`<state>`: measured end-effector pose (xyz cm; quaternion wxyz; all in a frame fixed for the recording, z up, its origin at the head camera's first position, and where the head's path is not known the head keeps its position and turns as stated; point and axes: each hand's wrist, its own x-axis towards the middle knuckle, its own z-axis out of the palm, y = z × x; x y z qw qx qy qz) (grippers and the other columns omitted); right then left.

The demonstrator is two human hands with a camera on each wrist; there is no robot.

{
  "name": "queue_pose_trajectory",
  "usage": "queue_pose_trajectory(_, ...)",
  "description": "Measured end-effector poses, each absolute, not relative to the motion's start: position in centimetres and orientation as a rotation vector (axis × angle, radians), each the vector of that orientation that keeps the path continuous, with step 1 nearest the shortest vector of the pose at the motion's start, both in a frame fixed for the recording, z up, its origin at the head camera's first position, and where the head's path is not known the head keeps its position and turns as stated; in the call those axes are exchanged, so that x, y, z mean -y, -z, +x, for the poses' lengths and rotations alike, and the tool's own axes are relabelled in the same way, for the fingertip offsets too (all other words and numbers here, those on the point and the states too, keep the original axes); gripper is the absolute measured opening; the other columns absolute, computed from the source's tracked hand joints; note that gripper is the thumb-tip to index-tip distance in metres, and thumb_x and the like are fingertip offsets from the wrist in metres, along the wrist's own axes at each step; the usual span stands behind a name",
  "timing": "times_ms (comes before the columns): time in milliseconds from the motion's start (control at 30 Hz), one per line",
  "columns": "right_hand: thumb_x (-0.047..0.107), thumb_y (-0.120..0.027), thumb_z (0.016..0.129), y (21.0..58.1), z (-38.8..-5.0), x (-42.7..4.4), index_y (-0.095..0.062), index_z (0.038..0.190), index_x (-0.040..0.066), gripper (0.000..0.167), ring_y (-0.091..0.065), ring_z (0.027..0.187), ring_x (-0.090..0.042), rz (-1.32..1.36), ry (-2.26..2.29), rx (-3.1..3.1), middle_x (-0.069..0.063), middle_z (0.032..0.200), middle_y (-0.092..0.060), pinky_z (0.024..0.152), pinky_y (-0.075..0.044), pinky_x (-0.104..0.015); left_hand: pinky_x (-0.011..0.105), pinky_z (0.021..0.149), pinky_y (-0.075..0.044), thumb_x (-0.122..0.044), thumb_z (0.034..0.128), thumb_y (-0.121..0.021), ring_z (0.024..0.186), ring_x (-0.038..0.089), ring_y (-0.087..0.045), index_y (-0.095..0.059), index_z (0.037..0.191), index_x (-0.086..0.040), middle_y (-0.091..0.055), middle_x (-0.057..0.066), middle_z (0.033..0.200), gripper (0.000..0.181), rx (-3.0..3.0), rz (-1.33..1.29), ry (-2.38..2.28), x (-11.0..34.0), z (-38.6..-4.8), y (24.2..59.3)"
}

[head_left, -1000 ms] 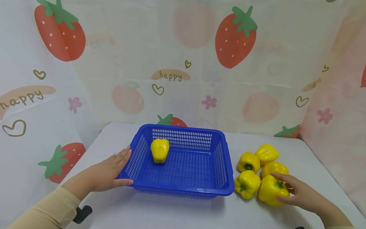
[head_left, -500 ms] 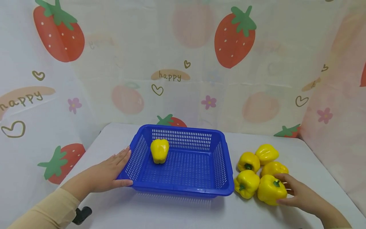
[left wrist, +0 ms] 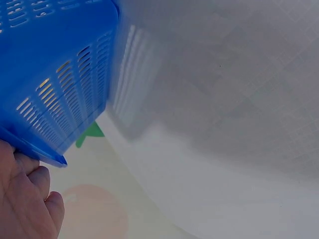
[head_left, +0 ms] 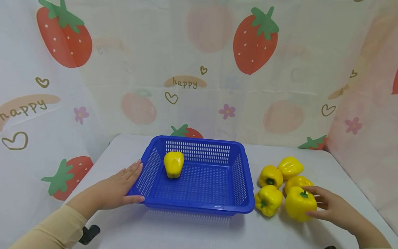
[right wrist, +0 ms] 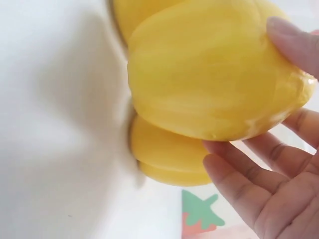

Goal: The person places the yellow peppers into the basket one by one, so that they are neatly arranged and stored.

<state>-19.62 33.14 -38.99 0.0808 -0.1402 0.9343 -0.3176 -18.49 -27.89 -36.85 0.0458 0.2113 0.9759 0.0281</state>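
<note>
My right hand (head_left: 334,209) grips a yellow bell pepper (head_left: 300,204) with a green stem, at the right of the head view. In the right wrist view the thumb lies on one side of this pepper (right wrist: 204,69) and the fingers on the other. My left hand (head_left: 119,188) rests along the left rim of a blue plastic basket (head_left: 199,207), fingers straight and thumb at the near corner. Inside the basket, toward its back left, sits one yellow bell pepper (head_left: 173,164). The left wrist view shows the basket's slotted wall (left wrist: 65,89) beside the fingers.
Several more yellow peppers (head_left: 269,200) cluster on the white table (head_left: 186,235) right of the basket. A curtain (head_left: 217,90) printed with strawberries hangs behind and at both sides. A small black object (head_left: 89,234) shows beneath the left sleeve.
My right hand first shifted the near pepper slightly left, then raised it a little and moved it right, away from the neighbouring pepper. The left hand and basket stay put.
</note>
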Motion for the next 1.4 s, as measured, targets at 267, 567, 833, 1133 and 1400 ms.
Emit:
queue_pose_trajectory(267,0.026,-0.067,0.083,37.7,-19.9,-33.6,-0.041,0.133,0.005,0.06,-0.055,0.091,0.005,-0.448,1.015,-2.806,-0.023,0.129,-0.046,0.07,-0.054,-0.026,0.051,0.108,-0.018,-0.077,0.0756,-0.035,0.139,0.032,-0.011,-0.009,0.146,-0.002,-0.006,0.015,0.153,0.106,-2.978,0.638,-0.093,28.0,-18.6,37.0)
queue_pose_trajectory(567,0.023,-0.068,0.083,36.6,-20.3,-33.5,-0.042,0.133,0.007,0.058,-0.054,0.092,0.006,-0.507,1.049,-2.816,-0.004,0.123,-0.05,0.07,-0.053,-0.024,0.052,0.108,-0.018,-0.077,0.0756,-0.035,0.139,0.033,-0.011,-0.009,0.146,-0.002,-0.006,0.015,0.153,0.107,-2.977,0.646,-0.095,28.0,-18.6,37.0)
queue_pose_trajectory(833,0.022,-0.068,0.082,36.1,-20.9,-33.3,-0.044,0.132,0.006,0.057,-0.055,0.092,0.004,-0.57,1.061,-2.829,0.018,0.118,-0.046,0.069,-0.053,-0.022,0.051,0.108,-0.018,-0.077,0.0754,-0.036,0.139,0.031,-0.011,-0.008,0.146,-0.003,-0.005,0.014,0.153,0.106,-2.972,0.635,-0.089,28.0,-18.6,37.2)
queue_pose_trajectory(1133,0.017,-0.068,0.083,34.8,-21.9,-32.5,-0.044,0.131,0.002,0.056,-0.053,0.094,0.007,-0.692,1.054,-2.832,-0.022,0.129,-0.046,0.071,-0.052,-0.021,0.051,0.108,-0.018,-0.077,0.0753,-0.036,0.139,0.031,-0.011,-0.009,0.146,-0.003,-0.006,0.015,0.153,0.107,-2.974,0.644,-0.085,28.0,-18.7,37.2)
queue_pose_trajectory(1400,0.018,-0.067,0.084,33.6,-22.9,-31.2,-0.043,0.132,0.004,0.056,-0.052,0.097,0.007,-0.747,1.028,-2.805,-0.02,0.131,-0.045,0.074,-0.05,-0.019,0.051,0.108,-0.018,-0.077,0.0756,-0.037,0.139,0.031,-0.011,-0.008,0.146,-0.003,-0.005,0.014,0.153,0.106,-2.966,0.636,-0.096,27.9,-18.7,37.1)
